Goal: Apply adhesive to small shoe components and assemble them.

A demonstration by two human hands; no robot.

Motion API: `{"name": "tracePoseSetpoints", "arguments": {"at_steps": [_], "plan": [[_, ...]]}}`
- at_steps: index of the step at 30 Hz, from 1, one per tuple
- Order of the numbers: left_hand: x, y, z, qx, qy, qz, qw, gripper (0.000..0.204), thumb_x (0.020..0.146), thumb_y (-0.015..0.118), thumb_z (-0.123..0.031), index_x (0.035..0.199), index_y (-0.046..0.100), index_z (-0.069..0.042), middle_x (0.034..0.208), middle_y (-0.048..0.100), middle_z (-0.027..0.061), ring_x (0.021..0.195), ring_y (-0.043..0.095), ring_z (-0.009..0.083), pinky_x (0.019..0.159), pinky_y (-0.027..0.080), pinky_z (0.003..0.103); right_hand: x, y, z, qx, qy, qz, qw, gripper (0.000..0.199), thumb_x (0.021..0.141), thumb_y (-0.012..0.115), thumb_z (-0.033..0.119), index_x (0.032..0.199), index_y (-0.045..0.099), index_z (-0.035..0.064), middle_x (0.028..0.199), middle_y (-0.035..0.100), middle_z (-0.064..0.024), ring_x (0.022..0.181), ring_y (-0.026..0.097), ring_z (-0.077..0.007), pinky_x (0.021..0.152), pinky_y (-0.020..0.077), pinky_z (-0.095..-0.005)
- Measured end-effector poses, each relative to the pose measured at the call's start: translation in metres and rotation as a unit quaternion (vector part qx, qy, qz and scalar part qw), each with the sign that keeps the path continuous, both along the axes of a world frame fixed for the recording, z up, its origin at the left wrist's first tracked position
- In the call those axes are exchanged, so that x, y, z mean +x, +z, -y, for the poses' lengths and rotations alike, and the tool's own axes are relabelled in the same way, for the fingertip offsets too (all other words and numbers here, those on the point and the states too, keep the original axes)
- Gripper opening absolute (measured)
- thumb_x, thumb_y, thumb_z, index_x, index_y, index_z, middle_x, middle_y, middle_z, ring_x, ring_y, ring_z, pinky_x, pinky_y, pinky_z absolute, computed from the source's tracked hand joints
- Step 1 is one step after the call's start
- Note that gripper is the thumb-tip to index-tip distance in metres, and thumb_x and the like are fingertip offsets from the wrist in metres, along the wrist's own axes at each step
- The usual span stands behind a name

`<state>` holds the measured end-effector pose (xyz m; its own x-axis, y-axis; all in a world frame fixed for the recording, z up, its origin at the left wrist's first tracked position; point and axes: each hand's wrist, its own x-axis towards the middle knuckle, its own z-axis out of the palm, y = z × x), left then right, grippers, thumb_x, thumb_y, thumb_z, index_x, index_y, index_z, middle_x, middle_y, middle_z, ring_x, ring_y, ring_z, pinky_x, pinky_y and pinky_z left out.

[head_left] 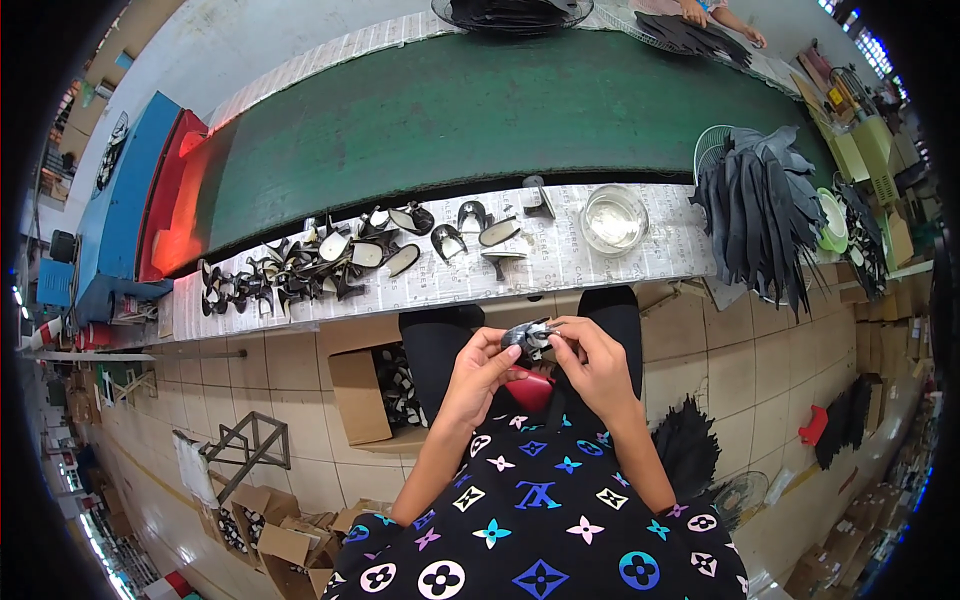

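Above my lap, my left hand [482,372] and my right hand [597,365] pinch a small shoe heel [528,338] between them. The heel looks dark with a pale patch, and my fingers partly cover it. On the bench ahead lies a heap of similar shoe heels [330,246], black with pale oval faces, at the left. Several single heels [500,232] stand or lie apart toward the middle. To their right sits a round clear bowl [613,220] with something pale inside.
A green conveyor belt [400,110] runs behind the patterned bench, ending at a blue-and-red machine [150,190] on the left. Black flat pieces [765,200] hang from a basket at the right. Another person's hand [694,12] is across the belt. An open carton [358,390] stands below.
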<state>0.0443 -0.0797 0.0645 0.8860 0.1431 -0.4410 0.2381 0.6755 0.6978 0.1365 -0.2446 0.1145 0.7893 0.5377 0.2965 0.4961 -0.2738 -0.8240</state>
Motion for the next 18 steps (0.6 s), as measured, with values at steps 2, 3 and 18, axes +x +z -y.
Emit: {"name": "tracePoseSetpoints", "arguments": {"at_steps": [2,3,18], "plan": [[0.0,-0.001,-0.001,0.0,0.0,0.0,1.0,0.017,0.094,0.063,-0.009,0.109,0.055,-0.007,0.103,0.064,0.0042,0.09,0.063,0.0117,0.075,0.058,0.03,0.0,-0.001,0.0,-0.006,-0.015,0.003,1.0,0.012,0.085,0.068,0.0,0.095,0.062,-0.0026,0.097,0.068,-0.0141,0.07,0.067,-0.0237,0.06,0.0551,-0.0307],[0.0,-0.001,-0.001,0.001,0.001,0.0,1.0,0.017,0.094,0.063,-0.008,0.109,0.055,-0.007,0.103,0.064,0.0042,0.09,0.063,0.0117,0.075,0.058,0.03,0.0,-0.002,0.0,-0.012,-0.03,0.005,0.999,0.012,0.085,0.068,0.0,0.095,0.062,-0.0024,0.097,0.068,-0.014,0.069,0.066,-0.0233,0.06,0.0546,-0.0306],[-0.004,-0.007,-0.006,-0.051,-0.012,0.019,0.998,0.018,0.099,0.058,-0.016,0.114,0.054,-0.005,0.106,0.066,0.0066,0.091,0.064,0.0144,0.075,0.056,0.029,0.004,-0.002,0.007,0.05,-0.127,-0.031,0.99,0.007,0.089,0.067,0.002,0.093,0.063,-0.0022,0.093,0.07,-0.0052,0.059,0.046,-0.0028,0.051,0.0376,-0.0201]]}}
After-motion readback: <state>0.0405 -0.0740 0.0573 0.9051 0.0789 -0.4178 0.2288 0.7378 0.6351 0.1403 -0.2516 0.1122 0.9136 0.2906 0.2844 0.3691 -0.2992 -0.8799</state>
